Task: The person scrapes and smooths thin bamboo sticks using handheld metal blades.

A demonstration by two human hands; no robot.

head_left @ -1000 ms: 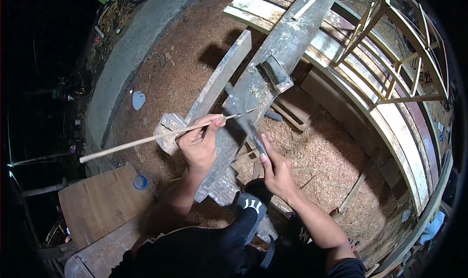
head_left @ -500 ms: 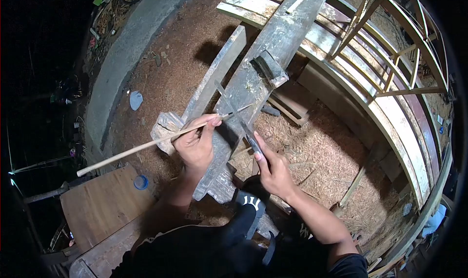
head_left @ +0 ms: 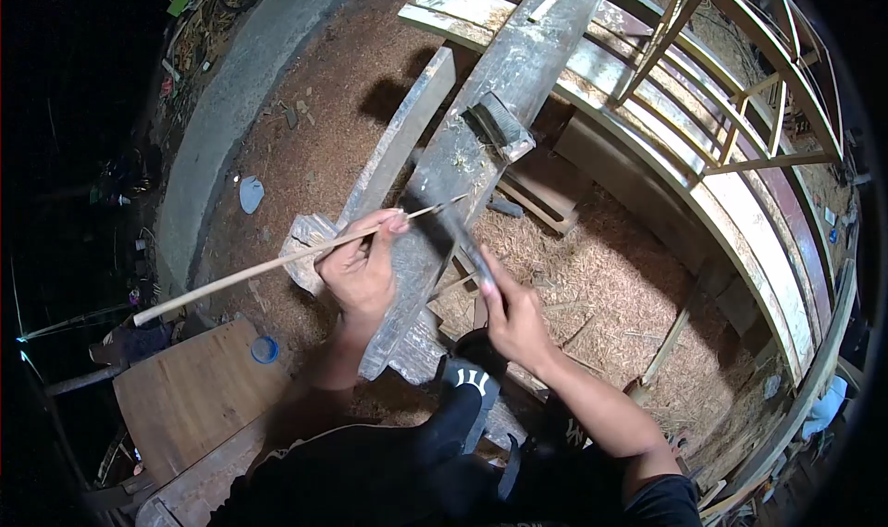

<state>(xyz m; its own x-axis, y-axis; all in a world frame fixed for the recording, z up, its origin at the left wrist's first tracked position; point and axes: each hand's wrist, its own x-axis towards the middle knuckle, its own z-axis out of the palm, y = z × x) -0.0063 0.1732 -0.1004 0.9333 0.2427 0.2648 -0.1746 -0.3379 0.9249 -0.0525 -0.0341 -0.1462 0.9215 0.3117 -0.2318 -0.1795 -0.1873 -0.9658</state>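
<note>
My left hand (head_left: pixel 359 275) is closed around a long, thin wooden stick (head_left: pixel 236 275), pinching it between thumb and fingers close to one end. That narrow end points up and right over the plank bench (head_left: pixel 427 250), while the long end stretches out to the lower left. In my right hand (head_left: pixel 518 322) is a knife (head_left: pixel 475 255), gripped by its handle. Motion blurs the blade, which lies across the stick just beyond my left fingers; whether it touches the wood I cannot tell. A ridged dark-and-grey block (head_left: pixel 500 128) rests farther up the bench, beside some shavings.
A narrow board (head_left: pixel 405 128) runs along the bench's left side. Right of it stand long pale slats (head_left: pixel 666 125) and a wooden frame (head_left: pixel 740 139). Wood shavings (head_left: pixel 610 296) cover the ground. A plywood sheet (head_left: pixel 194 393) and blue lid (head_left: pixel 265 349) lie lower left.
The knife's blade has swung lower and is now blurred; earlier it showed sharply, its tip pointing to the upper left. Both hands keep their grips. The whole view has shifted slightly.
</note>
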